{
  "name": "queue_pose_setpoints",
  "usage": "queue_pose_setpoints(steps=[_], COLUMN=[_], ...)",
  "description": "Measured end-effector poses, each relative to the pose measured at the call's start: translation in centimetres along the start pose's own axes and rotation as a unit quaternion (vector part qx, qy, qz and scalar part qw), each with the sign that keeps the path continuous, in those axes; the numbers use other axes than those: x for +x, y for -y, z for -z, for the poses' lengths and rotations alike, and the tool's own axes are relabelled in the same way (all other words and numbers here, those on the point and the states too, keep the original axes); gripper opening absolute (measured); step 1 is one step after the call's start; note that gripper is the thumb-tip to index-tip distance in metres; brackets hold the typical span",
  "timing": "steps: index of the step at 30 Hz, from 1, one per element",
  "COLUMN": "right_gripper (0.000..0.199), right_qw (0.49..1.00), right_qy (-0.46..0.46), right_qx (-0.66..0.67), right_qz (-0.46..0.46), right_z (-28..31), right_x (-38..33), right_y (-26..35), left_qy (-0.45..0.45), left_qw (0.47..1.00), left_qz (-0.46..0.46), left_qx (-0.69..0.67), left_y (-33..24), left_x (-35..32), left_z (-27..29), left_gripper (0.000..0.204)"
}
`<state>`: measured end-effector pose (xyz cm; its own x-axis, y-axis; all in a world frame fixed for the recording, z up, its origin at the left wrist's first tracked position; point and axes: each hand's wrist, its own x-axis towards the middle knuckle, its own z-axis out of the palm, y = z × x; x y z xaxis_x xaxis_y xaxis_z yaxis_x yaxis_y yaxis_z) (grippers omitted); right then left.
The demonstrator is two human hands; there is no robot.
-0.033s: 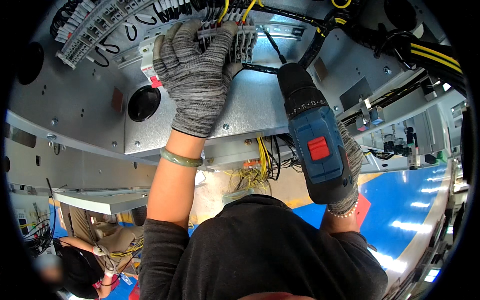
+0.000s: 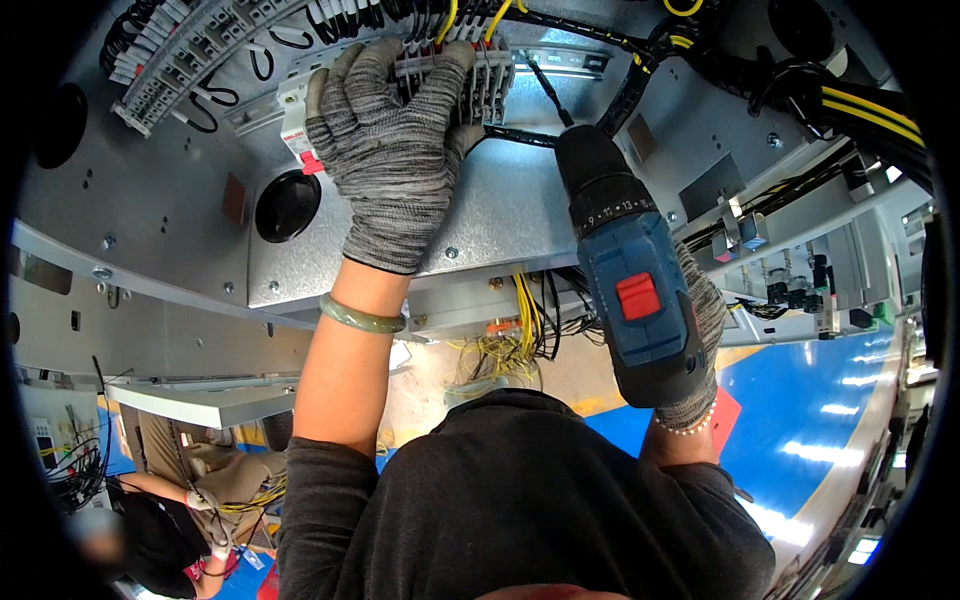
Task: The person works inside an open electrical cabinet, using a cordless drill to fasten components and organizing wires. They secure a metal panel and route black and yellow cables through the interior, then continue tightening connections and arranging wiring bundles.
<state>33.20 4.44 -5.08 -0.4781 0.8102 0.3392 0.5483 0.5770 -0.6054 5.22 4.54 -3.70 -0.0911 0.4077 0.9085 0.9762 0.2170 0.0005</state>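
Note:
A grey knit glove covers my left hand, whose fingers wrap over a row of rail-mounted parts. From under its left side shows a white circuit breaker with a red lever; to its right stand grey terminal blocks. My right hand, gloved too and mostly hidden, is closed round a blue and black cordless drill with a red switch on top. A long dark screwdriver bit points up and left from the chuck, its tip close to the metal mounting rail right of the terminal blocks.
Another terminal strip with black wire loops is at upper left. Thick black cable bundles cross the upper right. Loose yellow and black wires hang below the panel edge. A co-worker handles wires at lower left.
My hands and the drill hold practically the same place. At lower left, the co-worker's hands have shifted slightly.

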Motion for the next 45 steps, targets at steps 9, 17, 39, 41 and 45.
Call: queue_pose_setpoints(steps=[9, 17, 39, 41, 45], right_gripper=[0.036, 0.037, 0.045, 0.046, 0.047], right_qw=[0.984, 0.981, 0.945, 0.946, 0.941], right_qy=[-0.028, -0.023, 0.033, 0.029, 0.024], right_qx=[-0.127, -0.153, -0.321, -0.319, -0.333], right_qz=[0.118, 0.116, 0.050, 0.052, 0.061], right_z=[0.6, 0.7, 1.4, 1.3, 1.3], right_x=[0.5, 0.3, -1.4, -1.7, -2.3], right_y=[0.7, 0.3, 0.7, 0.0, -1.0], left_qy=[-0.008, 0.002, -0.020, -0.028, -0.035], left_qw=[1.000, 1.000, 0.999, 0.998, 0.998], left_qz=[0.001, -0.002, 0.010, 0.001, 0.003], left_qx=[-0.001, 0.001, -0.048, -0.050, -0.045], left_y=[0.2, 0.2, -0.4, -0.6, -0.3], left_x=[-0.3, -0.2, -0.5, -0.1, -0.3], left_z=[-0.7, -0.4, 0.2, 0.5, -0.1], left_gripper=[0.076, 0.075, 0.064, 0.061, 0.060])
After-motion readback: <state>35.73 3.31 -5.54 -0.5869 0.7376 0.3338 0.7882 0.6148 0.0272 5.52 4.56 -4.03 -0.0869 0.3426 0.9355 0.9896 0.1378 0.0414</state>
